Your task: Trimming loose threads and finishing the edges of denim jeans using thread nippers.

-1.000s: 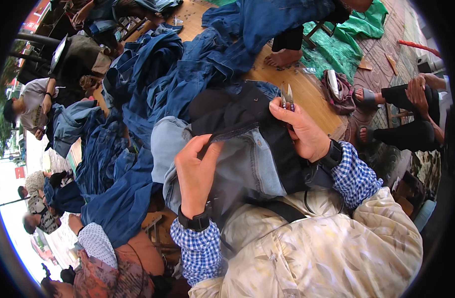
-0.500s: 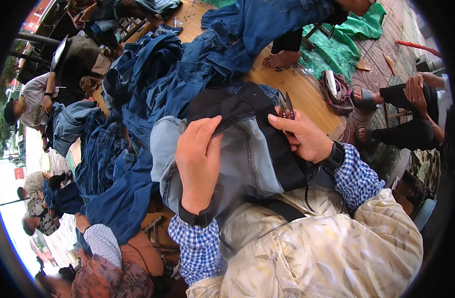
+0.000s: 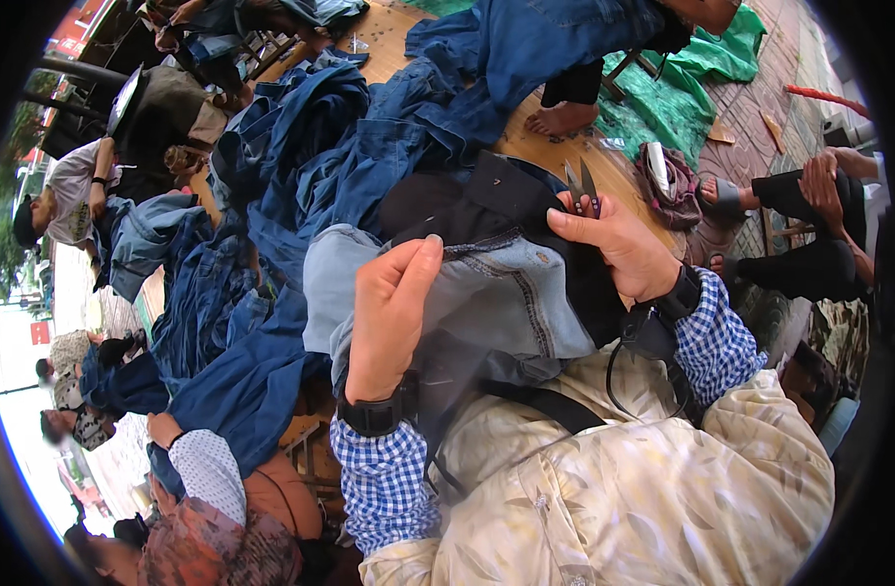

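Note:
My left hand (image 3: 389, 308) pinches the dark seamed edge of a garment with pale blue denim (image 3: 506, 293) and black cloth (image 3: 433, 205). Its thumb and forefinger are pressed together at the seam. My right hand (image 3: 623, 249) is closed round small pointed snips (image 3: 579, 190), blades upward, at the right side of the black cloth, with the thumb stretched toward the seam. The garment lies bunched over my lap, with a stitched seam and a small metal button showing on the pale part.
A heap of dark blue jeans (image 3: 320, 146) covers the wooden board (image 3: 520, 142) ahead. Co-workers sit at left (image 3: 71, 205) and lower left (image 3: 223, 488); a bare foot (image 3: 562, 119) rests beyond. At right are a green tarp (image 3: 726, 39), a purple bag (image 3: 667, 190) and another person's clasped hands (image 3: 823, 181).
My left fingertips have moved up and to the right along the seam. My right hand with the snips has shifted right, and the garment has been drawn slightly with them.

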The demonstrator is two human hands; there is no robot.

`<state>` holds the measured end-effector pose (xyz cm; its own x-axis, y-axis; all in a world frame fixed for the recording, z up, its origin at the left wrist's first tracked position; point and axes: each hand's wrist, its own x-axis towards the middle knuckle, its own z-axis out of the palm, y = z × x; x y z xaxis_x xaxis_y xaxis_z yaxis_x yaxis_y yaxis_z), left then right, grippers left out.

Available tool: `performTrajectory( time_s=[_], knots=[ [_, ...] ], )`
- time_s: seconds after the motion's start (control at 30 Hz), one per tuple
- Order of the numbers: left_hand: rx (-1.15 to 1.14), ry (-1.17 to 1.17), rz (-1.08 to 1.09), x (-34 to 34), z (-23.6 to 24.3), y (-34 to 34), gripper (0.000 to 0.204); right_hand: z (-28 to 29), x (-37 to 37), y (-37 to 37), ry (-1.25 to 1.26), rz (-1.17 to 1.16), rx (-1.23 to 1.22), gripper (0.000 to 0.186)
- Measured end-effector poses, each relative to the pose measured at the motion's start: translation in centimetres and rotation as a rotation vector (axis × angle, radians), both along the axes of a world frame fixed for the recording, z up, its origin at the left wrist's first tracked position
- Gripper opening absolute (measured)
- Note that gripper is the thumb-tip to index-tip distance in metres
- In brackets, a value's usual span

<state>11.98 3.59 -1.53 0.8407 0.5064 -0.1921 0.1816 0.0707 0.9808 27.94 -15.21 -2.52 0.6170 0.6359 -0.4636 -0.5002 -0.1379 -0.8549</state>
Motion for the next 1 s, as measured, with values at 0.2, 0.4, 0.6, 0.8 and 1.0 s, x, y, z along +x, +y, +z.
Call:
performTrajectory(
  time_s=[0.2,0.4,0.6,0.8,1.0],
  knots=[
    [-0.038,0.02,-0.047,-0.3,-0.1,0.3,0.03,-0.9,0.0,0.1,0.029,-0.056,-0.01,0.039],
    [-0.033,0.006,-0.054,0.2,0.7,0.0,0.017,-0.7,-0.2,0.2,0.052,-0.078,-0.016,0.035],
    [-0.017,0.0,-0.051,0.2,-0.2,0.4,0.02,-1.0,-0.1,0.0,0.082,-0.072,0.007,0.034],
    [0.233,0.043,-0.027,-0.3,0.7,0.8,0.027,-1.5,0.2,-0.1,0.049,-0.089,-0.038,0.035],
    [0.656,0.083,0.12,-3.6,0.1,2.4,0.017,-2.5,1.4,-1.0,0.057,-0.146,-0.017,0.038]
  ],
)
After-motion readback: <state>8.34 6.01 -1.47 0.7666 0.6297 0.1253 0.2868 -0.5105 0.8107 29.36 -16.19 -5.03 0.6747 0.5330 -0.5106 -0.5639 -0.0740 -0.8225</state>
